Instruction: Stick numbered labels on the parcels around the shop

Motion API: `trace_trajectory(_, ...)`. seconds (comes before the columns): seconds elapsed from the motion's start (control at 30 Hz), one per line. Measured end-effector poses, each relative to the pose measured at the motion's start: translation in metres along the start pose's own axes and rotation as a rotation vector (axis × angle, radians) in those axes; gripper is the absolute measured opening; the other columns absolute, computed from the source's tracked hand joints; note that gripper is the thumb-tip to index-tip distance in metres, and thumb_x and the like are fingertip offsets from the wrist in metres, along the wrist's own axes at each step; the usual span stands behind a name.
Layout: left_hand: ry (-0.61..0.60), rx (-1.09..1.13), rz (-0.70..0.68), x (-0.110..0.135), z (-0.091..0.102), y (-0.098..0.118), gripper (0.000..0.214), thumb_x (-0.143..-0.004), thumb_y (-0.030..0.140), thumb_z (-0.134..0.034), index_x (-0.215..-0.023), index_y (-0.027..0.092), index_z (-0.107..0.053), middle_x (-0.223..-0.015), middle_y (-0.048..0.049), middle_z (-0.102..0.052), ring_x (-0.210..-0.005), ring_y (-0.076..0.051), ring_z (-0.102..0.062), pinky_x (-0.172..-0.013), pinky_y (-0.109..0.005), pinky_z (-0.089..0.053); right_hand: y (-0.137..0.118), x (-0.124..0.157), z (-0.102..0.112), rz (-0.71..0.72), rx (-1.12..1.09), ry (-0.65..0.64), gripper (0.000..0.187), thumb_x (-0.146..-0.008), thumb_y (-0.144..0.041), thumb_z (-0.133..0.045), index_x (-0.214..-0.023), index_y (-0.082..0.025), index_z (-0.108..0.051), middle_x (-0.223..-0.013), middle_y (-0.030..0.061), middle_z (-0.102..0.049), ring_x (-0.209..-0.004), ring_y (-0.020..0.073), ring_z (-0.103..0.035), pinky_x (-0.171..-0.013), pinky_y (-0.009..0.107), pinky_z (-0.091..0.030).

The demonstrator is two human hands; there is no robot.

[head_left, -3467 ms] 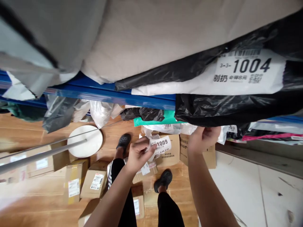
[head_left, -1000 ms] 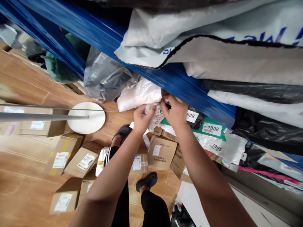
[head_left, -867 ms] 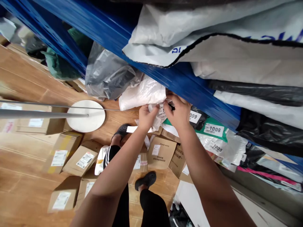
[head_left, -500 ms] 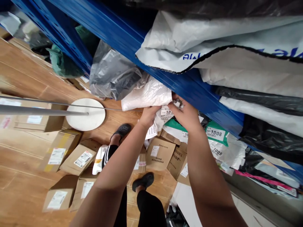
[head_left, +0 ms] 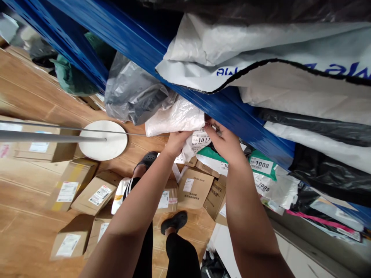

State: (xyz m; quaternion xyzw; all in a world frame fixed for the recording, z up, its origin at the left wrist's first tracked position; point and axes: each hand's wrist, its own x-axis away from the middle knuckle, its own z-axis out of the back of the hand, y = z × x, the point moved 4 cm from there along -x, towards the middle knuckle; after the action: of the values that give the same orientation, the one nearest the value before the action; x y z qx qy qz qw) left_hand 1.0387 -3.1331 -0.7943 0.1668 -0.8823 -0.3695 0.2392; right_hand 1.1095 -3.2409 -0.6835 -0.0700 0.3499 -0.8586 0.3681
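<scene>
My left hand (head_left: 177, 143) is closed around a strip of white number labels (head_left: 199, 140); the one on top reads 1011. Just above it a white plastic mailer bag (head_left: 175, 117) juts out from under the blue shelf beam. My right hand (head_left: 224, 139) reaches up to the bag's right corner, thumb and fingers drawn together below the beam. Its fingertips are partly hidden, and what lies between them is unclear. Below my right wrist lie a green mailer (head_left: 262, 164) labelled 1008 and a light grey mailer (head_left: 274, 185) labelled 1005.
The blue shelf beam (head_left: 232, 119) slants close over my hands, with white and black mailers (head_left: 304, 88) stacked above it. A grey plastic bag (head_left: 133, 90) bulges out at the left. Cardboard boxes (head_left: 195, 185) stand around my feet. A pole with a round white base (head_left: 104, 148) stands left.
My left hand has shifted slightly left and down, and the label reading 1011 now shows more fully. The right hand stays by the mailer's corner. The whole view has shifted a little.
</scene>
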Motion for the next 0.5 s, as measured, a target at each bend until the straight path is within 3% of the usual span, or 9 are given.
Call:
trace_trajectory(0.1, -0.057, -0.012, -0.046, 0.004, -0.008, 0.006, 0.055, -0.057, 0.029, -0.086, -0.106, 0.015, -0.069, -0.108, -0.0093, -0.071, -0.109, -0.029, -0.063, -0.098, -0.042, -0.047, 0.002, 0.000, 0.002, -0.004, 0.075, 0.066, 0.026, -0.083, -0.044, -0.061, -0.099, -0.023, -0.066, -0.100, 0.0056, -0.070, -0.105, 0.0263, -0.061, -0.101, 0.044, -0.040)
trace_trajectory(0.3, -0.021, 0.026, -0.039, 0.003, -0.007, -0.002, 0.045, -0.061, 0.031, -0.084, -0.102, 0.015, -0.071, -0.106, -0.0088, -0.072, -0.105, -0.027, -0.064, -0.094, -0.040, -0.050, 0.003, -0.003, -0.001, -0.007, 0.121, 0.136, 0.025, -0.079, -0.040, -0.066, -0.095, -0.021, -0.068, -0.095, 0.0087, -0.070, -0.105, 0.0304, -0.061, -0.105, 0.050, -0.035)
trace_trajectory(0.4, -0.026, 0.020, -0.040, 0.003, -0.008, -0.001, 0.047, -0.059, 0.029, -0.086, -0.101, 0.016, -0.071, -0.103, -0.0080, -0.072, -0.100, -0.026, -0.066, -0.090, -0.038, -0.051, -0.003, 0.000, -0.001, 0.002, 0.062, 0.127, 0.023, -0.082, -0.033, -0.064, -0.101, -0.021, -0.068, -0.100, 0.0080, -0.071, -0.105, 0.0281, -0.062, -0.104, 0.048, -0.038)
trace_trajectory(0.5, -0.084, -0.051, 0.027, 0.008, -0.006, 0.004, 0.039, -0.061, 0.033, -0.084, -0.094, 0.016, -0.073, -0.095, -0.0068, -0.073, -0.085, -0.022, -0.068, -0.077, -0.032, -0.054, -0.009, 0.016, -0.002, -0.041, -0.081, 0.108, 0.023, -0.086, -0.029, -0.060, -0.107, -0.024, -0.067, -0.106, 0.0053, -0.070, -0.103, 0.0233, -0.063, -0.099, 0.042, -0.045)
